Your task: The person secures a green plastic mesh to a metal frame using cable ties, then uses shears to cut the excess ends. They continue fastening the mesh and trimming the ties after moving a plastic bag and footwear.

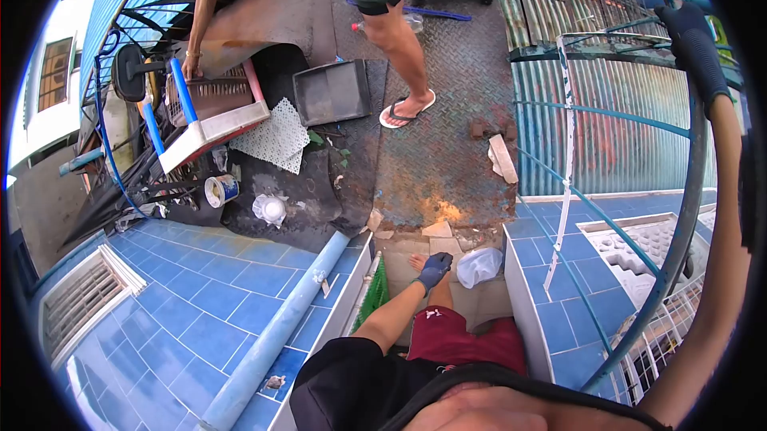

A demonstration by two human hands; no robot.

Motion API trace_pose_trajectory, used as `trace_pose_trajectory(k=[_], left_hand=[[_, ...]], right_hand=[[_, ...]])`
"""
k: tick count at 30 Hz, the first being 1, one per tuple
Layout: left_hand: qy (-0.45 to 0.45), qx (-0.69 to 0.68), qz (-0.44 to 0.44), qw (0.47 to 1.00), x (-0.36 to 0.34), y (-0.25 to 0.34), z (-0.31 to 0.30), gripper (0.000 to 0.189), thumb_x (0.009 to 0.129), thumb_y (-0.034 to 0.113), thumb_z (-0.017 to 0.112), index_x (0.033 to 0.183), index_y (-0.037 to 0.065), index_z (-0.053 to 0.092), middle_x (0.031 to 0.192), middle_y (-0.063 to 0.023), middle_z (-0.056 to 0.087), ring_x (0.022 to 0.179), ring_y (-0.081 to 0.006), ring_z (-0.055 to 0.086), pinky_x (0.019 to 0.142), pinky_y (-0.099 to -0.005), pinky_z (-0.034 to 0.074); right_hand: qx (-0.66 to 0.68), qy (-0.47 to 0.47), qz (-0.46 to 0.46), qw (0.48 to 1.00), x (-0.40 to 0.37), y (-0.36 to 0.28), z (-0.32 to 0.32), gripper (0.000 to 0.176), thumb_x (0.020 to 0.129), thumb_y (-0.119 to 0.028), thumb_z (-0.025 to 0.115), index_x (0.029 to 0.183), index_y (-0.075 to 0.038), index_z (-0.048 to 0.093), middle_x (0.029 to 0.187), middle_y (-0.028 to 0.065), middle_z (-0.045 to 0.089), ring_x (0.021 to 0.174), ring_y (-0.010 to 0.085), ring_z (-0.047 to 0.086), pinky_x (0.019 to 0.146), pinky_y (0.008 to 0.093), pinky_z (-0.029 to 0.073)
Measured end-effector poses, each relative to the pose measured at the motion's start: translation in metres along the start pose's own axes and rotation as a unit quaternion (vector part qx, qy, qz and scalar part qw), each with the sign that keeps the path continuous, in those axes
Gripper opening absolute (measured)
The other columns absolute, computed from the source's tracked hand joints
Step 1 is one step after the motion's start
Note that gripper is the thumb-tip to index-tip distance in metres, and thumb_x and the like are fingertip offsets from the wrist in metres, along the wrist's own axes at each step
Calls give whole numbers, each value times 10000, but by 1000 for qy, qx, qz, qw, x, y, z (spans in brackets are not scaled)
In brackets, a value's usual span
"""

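Observation:
My left hand point(435, 270), in a dark blue glove, hangs over my bare foot point(417, 262) at the doorway. Its fingers look curled together, with nothing visible in them. Just to its right lies a crumpled translucent plastic bag point(479, 267). High on the right, my right hand point(685, 27), in a dark glove, is closed around the upper part of a curved blue metal rail point(693, 167). Thinner blue bars and a white-painted post point(568, 127) stand beside that rail.
Ahead, a person in a flip-flop point(408, 109) reaches to a tipped plastic chair point(216, 123). A black tray point(331, 91), perforated sheet point(276, 137), bucket point(221, 190) and stone piece point(502, 159) lie around. A blue pipe point(276, 331) leans on the left tiled wall.

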State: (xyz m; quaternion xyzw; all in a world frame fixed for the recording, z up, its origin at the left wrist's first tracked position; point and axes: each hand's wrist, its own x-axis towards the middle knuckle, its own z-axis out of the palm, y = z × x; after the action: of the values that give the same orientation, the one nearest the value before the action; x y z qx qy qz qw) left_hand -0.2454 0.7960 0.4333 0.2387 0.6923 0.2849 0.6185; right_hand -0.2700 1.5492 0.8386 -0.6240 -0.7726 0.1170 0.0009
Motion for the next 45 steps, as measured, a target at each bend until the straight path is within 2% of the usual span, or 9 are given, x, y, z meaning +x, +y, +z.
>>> trace_pose_trajectory(k=[5,8,10,29,32,37,38,43,45], left_hand=[[34,115,130,984,1,-5,14,140,895,157,523,904,58,621,843,-158,627,762,-294,625,663,-387,480],[15,67,74,995,6,-1,18,169,915,176,510,892,46,616,829,-150,620,745,-276,620,658,-385,478],[-6,-95,-99,990,11,4,20,168,899,172,566,892,10,607,806,-127,595,745,-192,556,681,-361,463],[49,-187,-99,976,12,1,17,253,941,267,548,824,54,616,723,-20,553,666,-119,490,612,-302,415],[52,-169,-86,980,10,-8,17,227,930,239,553,825,46,613,722,-37,556,669,-134,506,611,-313,419],[122,99,141,978,15,-27,20,145,869,154,565,823,19,588,760,-140,575,696,-255,559,639,-368,461],[85,-6,16,996,15,-21,19,153,869,165,568,822,22,592,791,-173,598,730,-342,586,673,-415,486],[142,50,17,988,23,-19,23,210,886,228,568,842,33,632,802,-170,629,721,-294,617,664,-420,476],[87,-38,-114,989,17,3,14,360,924,364,524,918,46,691,982,-221,686,961,-424,641,832,-466,506]], right_hand=[[25,22,-16,999,-3,-2,2,452,904,-396,606,815,40,523,571,134,492,408,218,467,408,382,365],[26,29,-23,999,-12,-7,1,435,904,-395,607,827,24,521,576,113,477,414,204,456,407,376,357],[11,12,-10,1000,-10,-7,-2,440,899,-413,624,793,-4,501,565,77,450,409,186,442,394,365,330],[43,-3,9,999,-15,-13,-3,412,893,-402,627,770,-32,496,566,67,429,407,182,423,398,359,319],[43,12,-9,999,-1,-1,1,433,878,-406,648,732,-28,495,546,72,431,393,188,418,395,370,324],[74,13,-6,997,-12,-5,-1,455,868,-403,665,675,-31,486,521,67,429,380,192,418,388,372,324],[82,21,0,996,-11,-4,-1,446,867,-395,669,661,-43,488,514,56,427,378,190,418,385,366,321],[100,9,22,995,-16,-9,-4,376,874,-346,676,676,-90,483,519,17,423,373,171,397,376,342,296],[123,15,26,992,-19,-14,-2,356,876,-331,676,686,-103,480,519,7,418,371,165,388,373,335,286]])
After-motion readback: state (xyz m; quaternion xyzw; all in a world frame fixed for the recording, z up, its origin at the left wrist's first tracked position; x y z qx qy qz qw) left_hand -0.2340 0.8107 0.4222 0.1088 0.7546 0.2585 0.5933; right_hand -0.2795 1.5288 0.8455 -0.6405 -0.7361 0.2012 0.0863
